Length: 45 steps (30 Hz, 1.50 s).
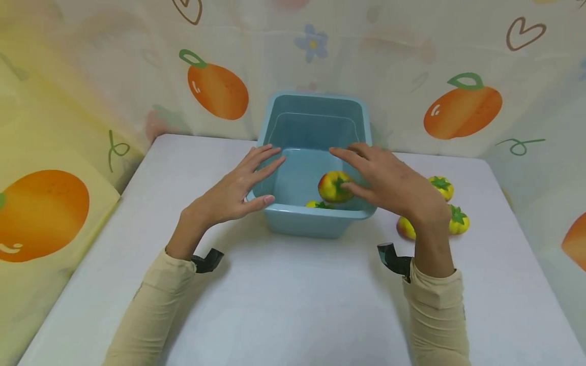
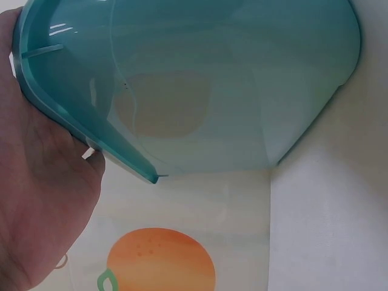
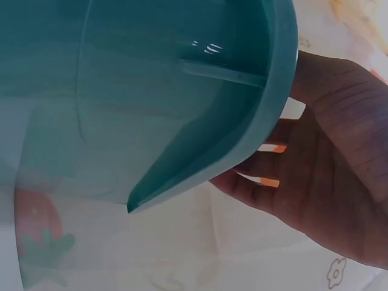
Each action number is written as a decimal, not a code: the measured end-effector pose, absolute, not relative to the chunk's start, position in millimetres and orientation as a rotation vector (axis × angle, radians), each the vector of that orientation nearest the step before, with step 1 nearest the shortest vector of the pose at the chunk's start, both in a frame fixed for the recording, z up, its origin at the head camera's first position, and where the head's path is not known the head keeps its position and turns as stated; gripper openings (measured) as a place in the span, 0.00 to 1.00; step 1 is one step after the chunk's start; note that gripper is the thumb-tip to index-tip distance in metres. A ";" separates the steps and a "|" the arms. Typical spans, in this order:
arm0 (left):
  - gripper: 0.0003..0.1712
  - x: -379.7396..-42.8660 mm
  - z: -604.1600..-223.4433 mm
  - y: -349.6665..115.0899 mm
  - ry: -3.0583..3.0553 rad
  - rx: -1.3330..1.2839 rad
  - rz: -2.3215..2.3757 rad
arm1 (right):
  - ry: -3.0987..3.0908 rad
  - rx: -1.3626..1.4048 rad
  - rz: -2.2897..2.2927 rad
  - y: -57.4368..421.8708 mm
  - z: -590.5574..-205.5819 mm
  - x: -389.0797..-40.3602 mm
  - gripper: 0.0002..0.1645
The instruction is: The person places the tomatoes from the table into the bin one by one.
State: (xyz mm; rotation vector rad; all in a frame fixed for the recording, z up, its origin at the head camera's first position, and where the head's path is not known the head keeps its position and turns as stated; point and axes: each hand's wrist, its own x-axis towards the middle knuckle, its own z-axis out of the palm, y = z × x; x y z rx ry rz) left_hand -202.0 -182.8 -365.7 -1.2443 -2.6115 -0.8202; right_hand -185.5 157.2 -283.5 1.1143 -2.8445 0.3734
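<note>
A light blue plastic basin (image 1: 316,223) stands at the middle back of the table. Inside it are a yellow-and-red fruit (image 1: 330,187) with a green leafy top and, lower at the front wall, a second yellow fruit (image 1: 316,204), mostly hidden. My left hand (image 1: 231,190) is at the basin's left rim, fingers spread and extended. Over the right rim reaches my right hand (image 1: 386,178), its fingers loosely extended and its thumb overlapping the upper fruit. Both wrist views show the basin's side (image 2: 194,115) with each hand beyond the rim (image 3: 276,115).
Right of the basin, partly behind my right wrist, three similar fruits (image 1: 459,221) lie on the white table (image 1: 293,300). A fruit-print cloth (image 1: 311,71) hangs close behind the basin. Black camera mounts (image 1: 208,261) stick out from both wrists.
</note>
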 end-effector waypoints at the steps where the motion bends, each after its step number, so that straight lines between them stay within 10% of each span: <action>1: 0.47 -202.0 -366.0 -182.5 -2.608 -1.247 -0.823 | -2.845 1.111 0.373 157.7 -283.4 -185.1 0.40; 45: 0.48 -204.0 -367.2 -182.6 -2.630 -1.234 -0.802 | -2.811 0.868 0.456 201.1 -266.0 -175.8 0.35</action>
